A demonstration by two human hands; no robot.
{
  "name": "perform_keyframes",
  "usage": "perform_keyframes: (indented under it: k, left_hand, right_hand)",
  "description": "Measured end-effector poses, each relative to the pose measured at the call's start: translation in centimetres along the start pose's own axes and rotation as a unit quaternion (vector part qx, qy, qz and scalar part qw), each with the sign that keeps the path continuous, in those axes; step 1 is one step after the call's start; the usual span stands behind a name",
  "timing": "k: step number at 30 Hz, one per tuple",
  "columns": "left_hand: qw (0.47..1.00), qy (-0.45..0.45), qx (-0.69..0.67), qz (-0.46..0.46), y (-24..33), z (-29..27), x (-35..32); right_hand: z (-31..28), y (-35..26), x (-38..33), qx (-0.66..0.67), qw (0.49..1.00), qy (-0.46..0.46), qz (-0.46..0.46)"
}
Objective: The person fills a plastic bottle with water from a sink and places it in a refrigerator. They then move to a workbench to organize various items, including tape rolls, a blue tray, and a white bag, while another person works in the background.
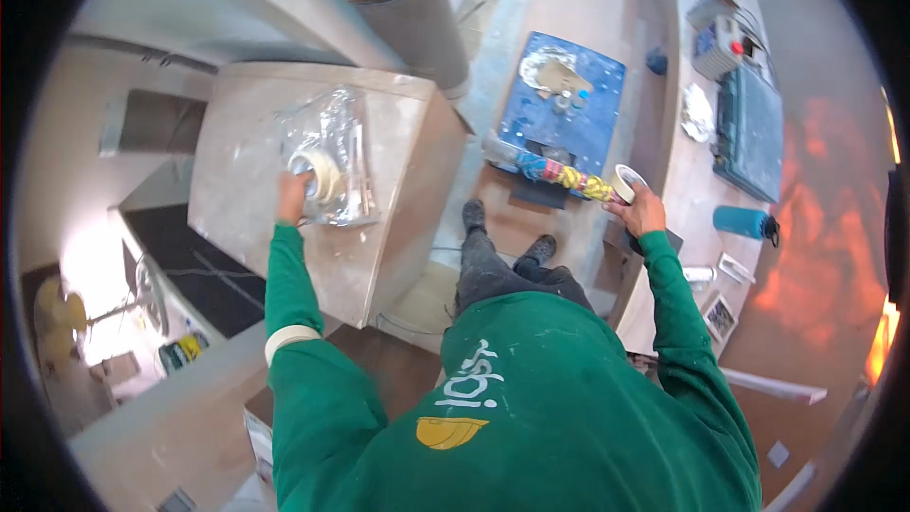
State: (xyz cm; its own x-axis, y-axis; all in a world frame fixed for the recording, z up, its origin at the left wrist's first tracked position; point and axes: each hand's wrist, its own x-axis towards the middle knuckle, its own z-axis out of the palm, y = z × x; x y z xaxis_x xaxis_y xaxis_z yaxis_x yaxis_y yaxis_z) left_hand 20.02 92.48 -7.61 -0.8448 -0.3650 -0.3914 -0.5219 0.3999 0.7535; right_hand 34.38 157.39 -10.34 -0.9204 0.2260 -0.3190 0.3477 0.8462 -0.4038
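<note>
Clutter at the far left, bleached by glare and cut by the dark lens rim, is hard to make out beyond a yellow-and-green package [185, 351]. Right of it, a cream band [292, 339] circles the left sleeve [294, 284]. The left hand [293, 196] reaches over a pale box-like surface [242, 147], touching cream tape rolls [327, 175]; its fingertips are hidden, so I cannot tell whether it grips one. The rolls lie at a crinkled clear plastic bag [332, 114], whose reflections blur whether they sit inside or on top.

At centre, a blue panel [602, 100] carries crumpled foil [542, 62] and small containers too tiny to identify. In front of its near edge extends a long, clear-wrapped multicoloured bundle [569, 177], its contents unclear. The right hand [643, 210] grasps the bundle's right end between thumb and fingers; a cream tape roll [628, 173] stands against those fingers, and whether it too is gripped cannot be told.

Farther right, a long surface [687, 194] bears a red-capped container [718, 49], partly overlapped items behind it, a teal case [749, 133] and a blue bottle [741, 221].
</note>
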Motion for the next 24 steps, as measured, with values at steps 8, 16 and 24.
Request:
perform_keyframes:
  k: [8, 16, 24]
  left_hand:
    - [0.934, 0.105, 0.338, -0.040, -8.4, -8.3, 7.4]
    - [0.833, -0.391, 0.236, 0.312, 23.0, 4.1, -9.7]
    - [0.470, -0.479, 0.157, 0.724, 33.2, 10.0, -25.7]
  right_hand:
    - [0.7, -1.6, 1.4, 0.002, 0.998, 0.002, 0.066]
    - [1.0, -2.3, 3.7, -0.006, 0.998, 0.029, 0.057]
    - [1.0, -1.5, 4.9, -0.025, 0.998, 0.050, 0.033]
